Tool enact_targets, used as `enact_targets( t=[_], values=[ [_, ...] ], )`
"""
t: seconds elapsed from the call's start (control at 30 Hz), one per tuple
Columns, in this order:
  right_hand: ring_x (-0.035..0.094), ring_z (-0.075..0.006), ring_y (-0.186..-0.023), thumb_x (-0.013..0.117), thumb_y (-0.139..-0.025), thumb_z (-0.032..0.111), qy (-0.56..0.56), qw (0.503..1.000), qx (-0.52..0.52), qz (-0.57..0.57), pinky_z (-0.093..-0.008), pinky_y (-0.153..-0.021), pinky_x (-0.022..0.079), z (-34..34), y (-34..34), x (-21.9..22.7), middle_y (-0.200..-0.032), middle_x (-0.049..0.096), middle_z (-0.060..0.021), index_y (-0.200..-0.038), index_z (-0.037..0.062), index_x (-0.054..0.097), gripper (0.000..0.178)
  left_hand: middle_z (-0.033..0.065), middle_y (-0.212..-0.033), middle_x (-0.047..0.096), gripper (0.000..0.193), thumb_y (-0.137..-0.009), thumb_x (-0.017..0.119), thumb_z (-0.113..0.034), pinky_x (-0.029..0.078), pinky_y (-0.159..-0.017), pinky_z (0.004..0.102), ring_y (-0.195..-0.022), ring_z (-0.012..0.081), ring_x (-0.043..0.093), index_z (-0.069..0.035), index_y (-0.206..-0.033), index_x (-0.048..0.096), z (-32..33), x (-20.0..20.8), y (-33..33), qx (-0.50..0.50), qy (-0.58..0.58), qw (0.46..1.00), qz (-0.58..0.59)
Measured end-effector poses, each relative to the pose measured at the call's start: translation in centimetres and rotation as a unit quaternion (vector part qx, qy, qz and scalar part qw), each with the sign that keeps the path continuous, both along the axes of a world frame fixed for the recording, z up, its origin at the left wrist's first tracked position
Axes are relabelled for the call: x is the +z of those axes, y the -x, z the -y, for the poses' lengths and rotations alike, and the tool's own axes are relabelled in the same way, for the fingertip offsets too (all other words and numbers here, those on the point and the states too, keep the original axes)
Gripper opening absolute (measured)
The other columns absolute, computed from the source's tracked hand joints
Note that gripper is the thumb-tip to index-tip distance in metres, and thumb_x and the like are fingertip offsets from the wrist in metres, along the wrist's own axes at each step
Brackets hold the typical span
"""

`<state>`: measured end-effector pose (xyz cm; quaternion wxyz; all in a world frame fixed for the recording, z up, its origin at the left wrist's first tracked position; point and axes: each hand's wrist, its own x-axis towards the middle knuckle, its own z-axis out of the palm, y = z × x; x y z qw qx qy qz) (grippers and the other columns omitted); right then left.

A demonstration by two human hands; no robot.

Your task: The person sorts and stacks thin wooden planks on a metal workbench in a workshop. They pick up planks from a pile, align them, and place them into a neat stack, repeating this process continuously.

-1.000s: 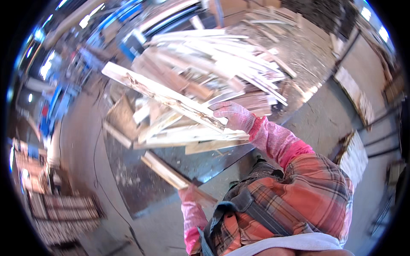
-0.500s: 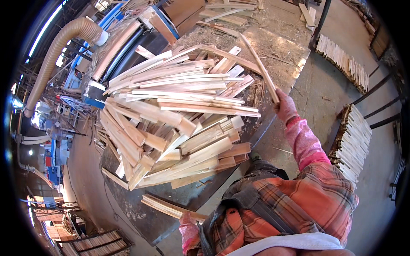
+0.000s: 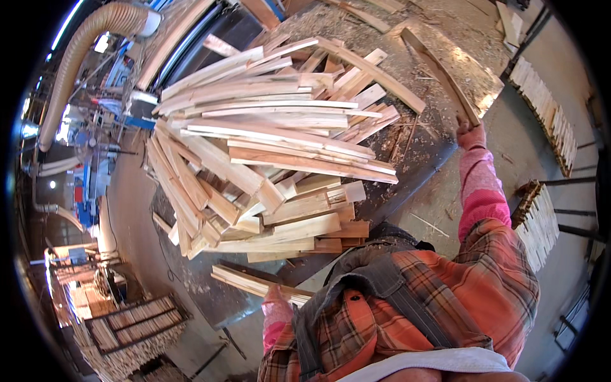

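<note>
With my right arm stretched out, my right hand [image 3: 471, 135] grips the near end of a single long wooden slat [image 3: 439, 73], its far end reaching over the sawdust-strewn part of the table. My left hand [image 3: 276, 294], low and close to my body, is closed around a small bundle of wooden strips [image 3: 245, 280]; its fingers are partly hidden by the wood. Between the hands lies a big loose heap of pale wooden slats [image 3: 280, 137], crossing at several angles on the dark table [image 3: 394, 191].
A machine with a dark roller bed [image 3: 191, 48] stands at the far left, under a ribbed beige hose [image 3: 60, 70]. On the right, stacks of slats [image 3: 544, 111] rest by dark metal bars [image 3: 579, 180]. More stacked wood [image 3: 130, 325] stands at the lower left.
My right hand has swung outward to the right, carrying the slat away from the heap. The left hand still holds its bundle, and the view has shifted slightly.
</note>
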<state>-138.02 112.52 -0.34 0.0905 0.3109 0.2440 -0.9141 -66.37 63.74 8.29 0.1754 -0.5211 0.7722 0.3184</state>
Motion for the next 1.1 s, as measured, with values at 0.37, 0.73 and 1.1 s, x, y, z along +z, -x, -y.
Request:
enact_targets(
  t=[0.37,0.73,1.1],
  values=[
    [0.067,-0.0245,-0.085,0.042,-0.100,0.048,-0.131,0.983,-0.104,0.079,-0.0271,-0.062,0.056,-0.7,-1.2,-1.1,-0.106,0.070,-0.0137,-0.124,0.0045,0.059,0.052,0.0163,-0.104,0.067,0.033,-0.087,0.064,-0.022,0.052,-0.086,0.0424,-0.101,0.0326,0.064,-0.004,-0.115,0.063,0.4,-3.0,-0.8,0.196,-0.035,0.980,-0.020],
    [0.060,-0.0215,-0.054,0.066,-0.091,0.020,-0.265,0.959,0.009,0.095,-0.0265,-0.043,0.050,-6.5,-0.2,-6.3,-0.072,0.064,-0.0093,-0.086,0.0054,0.061,0.016,0.0139,-0.099,0.066,0.031,-0.087,0.064,-0.021,0.052,-0.083,0.0423,-0.094,0.0305,0.064,-0.005,-0.113,0.062,1.5,-4.4,-1.2,0.275,-0.043,0.960,-0.030],
    [0.063,-0.0446,-0.107,0.057,-0.087,0.046,-0.879,0.341,0.332,-0.021,-0.0503,-0.091,0.049,-2.0,0.8,0.9,-0.112,0.067,-0.0275,-0.117,0.0035,0.066,0.053,0.0116,-0.094,0.065,0.029,-0.086,0.064,-0.021,0.053,-0.079,0.0421,-0.088,0.0285,0.064,-0.006,-0.111,0.062,1.3,-7.9,-3.3,0.418,-0.094,0.900,-0.079]
  ],
)
